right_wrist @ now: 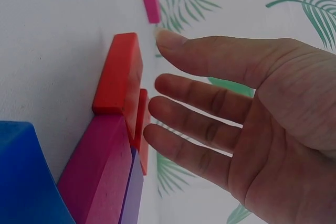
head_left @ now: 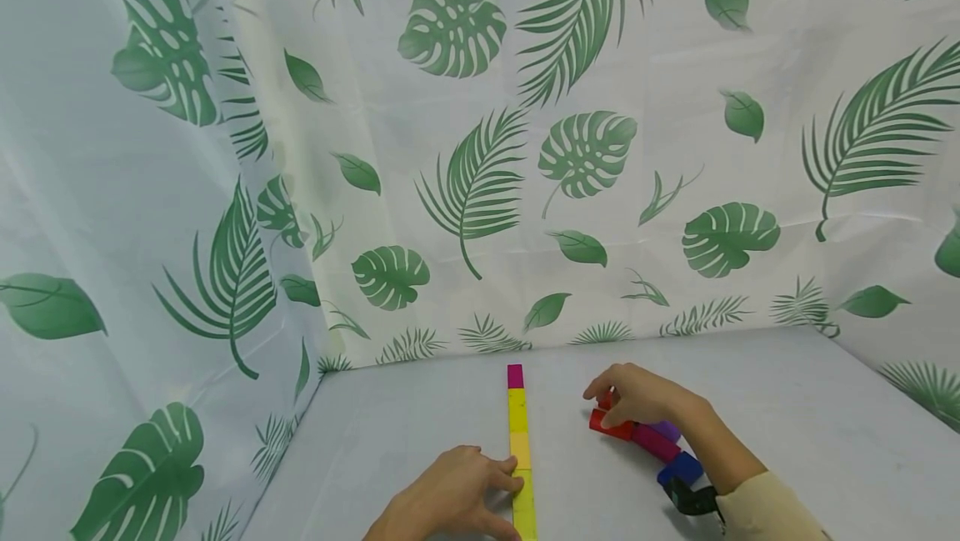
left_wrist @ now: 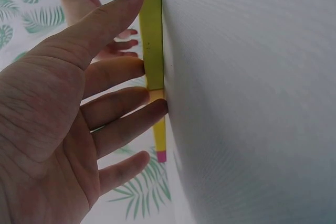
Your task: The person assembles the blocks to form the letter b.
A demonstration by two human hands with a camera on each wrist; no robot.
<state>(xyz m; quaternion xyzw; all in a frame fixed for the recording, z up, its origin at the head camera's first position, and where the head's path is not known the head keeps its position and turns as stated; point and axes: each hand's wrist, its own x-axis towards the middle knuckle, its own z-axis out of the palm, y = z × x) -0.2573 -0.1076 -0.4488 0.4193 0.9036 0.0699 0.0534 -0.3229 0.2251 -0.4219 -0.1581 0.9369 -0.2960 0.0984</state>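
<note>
Left hand (head_left: 450, 501), grip spread flat with fingers straight, touches the near end of a row of blocks (head_left: 519, 451) lying just to its right on the bench (head_left: 787, 408). The row counts one magenta block at the far end and, as far as visible, four yellow ones; its long axis runs straight away from the person. Right hand (head_left: 637, 395), grip apart with fingers relaxed, rests over a red block (head_left: 609, 425) of a loose cluster: two red, one magenta, one purple, one blue (head_left: 681, 468).
</note>
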